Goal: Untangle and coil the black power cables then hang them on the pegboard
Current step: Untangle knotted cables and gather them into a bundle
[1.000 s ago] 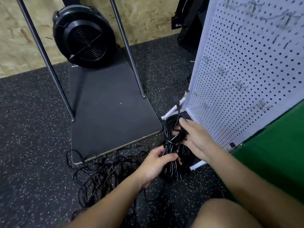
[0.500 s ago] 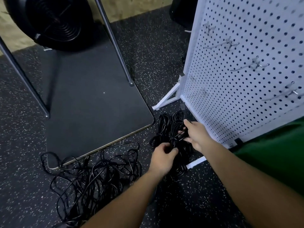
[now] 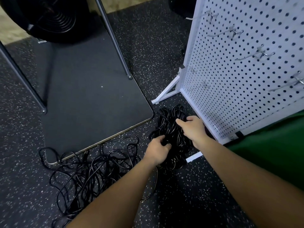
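We work a cable bundle on the floor beside the pegboard.

The pegboard (image 3: 243, 66) stands at right, its hooks bare. A loose tangle (image 3: 92, 168) sprawls at left on the floor (image 3: 164, 46). The bundle (image 3: 172, 129) lies at the pegboard's foot. Our left hand (image 3: 158, 149) curls into its near side, gripping strands; our right hand (image 3: 192, 128) rests on top, fingers fairly straight.

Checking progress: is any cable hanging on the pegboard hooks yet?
No: the pegboard hooks are bare; the cable bundle lies on the floor.

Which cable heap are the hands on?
The dense bundle beside the pegboard's foot, under both hands; the loose tangle lies untouched further left.
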`<move>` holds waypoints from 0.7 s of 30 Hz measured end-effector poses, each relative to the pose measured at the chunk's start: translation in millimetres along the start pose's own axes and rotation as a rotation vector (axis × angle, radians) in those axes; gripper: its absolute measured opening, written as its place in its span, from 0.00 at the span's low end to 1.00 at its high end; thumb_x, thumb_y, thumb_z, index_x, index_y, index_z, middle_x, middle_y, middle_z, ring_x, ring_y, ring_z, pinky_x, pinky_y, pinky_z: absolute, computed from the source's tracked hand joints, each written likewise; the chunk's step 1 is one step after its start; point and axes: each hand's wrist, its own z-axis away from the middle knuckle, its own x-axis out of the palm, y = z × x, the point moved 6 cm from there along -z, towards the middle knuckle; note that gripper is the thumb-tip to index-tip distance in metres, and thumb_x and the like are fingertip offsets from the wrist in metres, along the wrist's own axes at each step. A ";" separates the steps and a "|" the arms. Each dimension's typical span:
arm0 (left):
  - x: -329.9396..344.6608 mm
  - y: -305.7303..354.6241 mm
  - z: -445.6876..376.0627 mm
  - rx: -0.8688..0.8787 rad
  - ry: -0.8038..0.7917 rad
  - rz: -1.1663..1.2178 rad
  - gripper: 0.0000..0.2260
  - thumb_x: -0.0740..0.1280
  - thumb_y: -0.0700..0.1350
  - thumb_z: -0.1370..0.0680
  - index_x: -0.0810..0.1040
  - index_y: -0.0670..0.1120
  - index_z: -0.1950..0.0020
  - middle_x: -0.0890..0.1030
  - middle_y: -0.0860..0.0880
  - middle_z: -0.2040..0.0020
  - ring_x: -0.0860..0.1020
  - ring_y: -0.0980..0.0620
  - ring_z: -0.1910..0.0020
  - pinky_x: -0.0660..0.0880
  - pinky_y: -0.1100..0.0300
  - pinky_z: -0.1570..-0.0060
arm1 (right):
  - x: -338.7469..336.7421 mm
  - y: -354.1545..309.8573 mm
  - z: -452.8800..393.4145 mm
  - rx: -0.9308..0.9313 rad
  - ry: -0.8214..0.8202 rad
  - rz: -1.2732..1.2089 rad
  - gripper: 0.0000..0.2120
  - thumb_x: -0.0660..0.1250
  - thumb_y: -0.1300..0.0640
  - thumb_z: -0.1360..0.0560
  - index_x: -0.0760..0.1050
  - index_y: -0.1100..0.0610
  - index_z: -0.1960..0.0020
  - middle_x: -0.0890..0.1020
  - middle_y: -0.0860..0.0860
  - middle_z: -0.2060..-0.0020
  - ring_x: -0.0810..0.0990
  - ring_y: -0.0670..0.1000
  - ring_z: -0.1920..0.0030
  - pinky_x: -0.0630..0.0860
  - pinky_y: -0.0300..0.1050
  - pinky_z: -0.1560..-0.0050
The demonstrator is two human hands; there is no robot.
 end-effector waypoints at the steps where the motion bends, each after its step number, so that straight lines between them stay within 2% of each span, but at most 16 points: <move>1: -1.1 -0.4 1.5 0.007 -0.014 -0.011 0.29 0.71 0.50 0.15 0.69 0.47 0.15 0.82 0.53 0.31 0.79 0.63 0.51 0.74 0.69 0.47 | -0.4 -2.0 6.7 -0.004 -0.010 0.009 0.41 0.78 0.34 0.29 0.74 0.52 0.23 0.86 0.53 0.41 0.86 0.55 0.41 0.84 0.58 0.37; 3: -4.7 -1.5 4.2 0.015 -0.024 -0.033 0.27 0.70 0.48 0.15 0.70 0.48 0.16 0.82 0.59 0.44 0.76 0.67 0.60 0.73 0.75 0.58 | -2.4 -8.7 23.0 -0.028 -0.011 0.059 0.32 0.77 0.41 0.22 0.74 0.54 0.23 0.85 0.52 0.39 0.84 0.53 0.42 0.80 0.51 0.38; 4: -7.8 -0.9 6.4 0.027 -0.021 -0.054 0.26 0.70 0.48 0.15 0.71 0.49 0.16 0.81 0.60 0.47 0.77 0.66 0.61 0.74 0.75 0.57 | -4.3 -10.1 28.5 -0.037 0.006 0.073 0.28 0.76 0.45 0.20 0.75 0.56 0.25 0.84 0.51 0.41 0.83 0.52 0.45 0.78 0.50 0.40; 5: -11.8 0.2 8.8 0.042 -0.019 -0.079 0.25 0.70 0.48 0.15 0.72 0.50 0.17 0.82 0.59 0.47 0.79 0.63 0.60 0.77 0.71 0.54 | -6.2 -11.4 33.7 -0.043 0.032 0.088 0.24 0.75 0.47 0.18 0.78 0.59 0.28 0.85 0.52 0.45 0.84 0.53 0.49 0.79 0.51 0.43; 6: -17.6 2.6 12.4 0.059 -0.015 -0.096 0.24 0.69 0.48 0.15 0.73 0.50 0.18 0.84 0.57 0.43 0.81 0.59 0.56 0.79 0.66 0.49 | -6.6 -15.0 39.1 -0.059 0.052 0.100 0.20 0.74 0.50 0.17 0.81 0.64 0.33 0.86 0.58 0.49 0.85 0.58 0.51 0.82 0.56 0.44; 7: -24.8 5.7 17.5 0.080 -0.006 -0.101 0.23 0.69 0.48 0.15 0.75 0.50 0.19 0.85 0.54 0.38 0.83 0.57 0.51 0.79 0.63 0.44 | -6.3 -20.6 45.7 -0.072 0.058 0.104 0.19 0.73 0.52 0.16 0.82 0.68 0.38 0.87 0.63 0.50 0.86 0.64 0.51 0.85 0.60 0.43; 8: -34.2 8.8 22.7 0.106 0.016 -0.108 0.21 0.70 0.49 0.15 0.78 0.50 0.21 0.85 0.53 0.35 0.84 0.56 0.46 0.78 0.62 0.40 | -3.2 -27.0 52.3 -0.084 0.032 0.091 0.18 0.72 0.53 0.16 0.82 0.71 0.41 0.87 0.65 0.51 0.86 0.66 0.53 0.85 0.60 0.43; 9: -45.8 11.9 27.5 0.137 0.052 -0.107 0.19 0.70 0.49 0.15 0.80 0.50 0.24 0.86 0.53 0.34 0.83 0.55 0.42 0.77 0.61 0.37 | 1.9 -34.5 59.7 -0.080 -0.017 0.068 0.16 0.72 0.55 0.16 0.83 0.70 0.43 0.87 0.63 0.53 0.86 0.62 0.56 0.86 0.57 0.45; 11: -72.8 20.9 41.5 0.190 0.130 -0.087 0.14 0.71 0.49 0.15 0.84 0.50 0.30 0.87 0.55 0.38 0.83 0.56 0.41 0.77 0.60 0.35 | 16.5 -55.6 78.9 -0.092 -0.145 0.013 0.10 0.71 0.57 0.16 0.85 0.65 0.45 0.86 0.57 0.54 0.83 0.52 0.58 0.84 0.47 0.53; 14: -118.8 30.8 68.4 0.240 0.252 -0.041 0.08 0.70 0.48 0.15 0.87 0.51 0.39 0.87 0.58 0.47 0.83 0.57 0.49 0.78 0.60 0.42 | 40.8 -98.8 115.2 -0.220 -0.242 0.024 0.08 0.70 0.60 0.16 0.86 0.63 0.48 0.85 0.53 0.58 0.82 0.49 0.59 0.81 0.40 0.60; 16: -149.3 34.2 91.9 0.270 0.334 -0.012 0.07 0.69 0.48 0.15 0.88 0.52 0.48 0.87 0.59 0.56 0.82 0.58 0.59 0.78 0.59 0.53 | 56.9 -125.2 145.6 -0.294 -0.301 0.046 0.08 0.70 0.61 0.17 0.86 0.62 0.49 0.85 0.52 0.60 0.81 0.49 0.60 0.80 0.38 0.63; 18: -177.8 38.0 118.1 0.308 0.404 0.012 0.11 0.68 0.46 0.16 0.85 0.52 0.56 0.85 0.58 0.62 0.79 0.59 0.66 0.74 0.61 0.61 | 71.5 -149.9 175.8 -0.360 -0.354 0.090 0.07 0.70 0.61 0.17 0.85 0.61 0.50 0.86 0.53 0.60 0.82 0.49 0.60 0.80 0.39 0.62; 21: -219.7 42.7 161.5 0.368 0.467 0.010 0.13 0.67 0.45 0.16 0.83 0.51 0.59 0.84 0.55 0.64 0.76 0.57 0.69 0.73 0.60 0.64 | 89.2 -185.7 225.2 -0.499 -0.436 0.225 0.06 0.70 0.60 0.17 0.85 0.59 0.49 0.89 0.54 0.58 0.83 0.50 0.60 0.81 0.46 0.59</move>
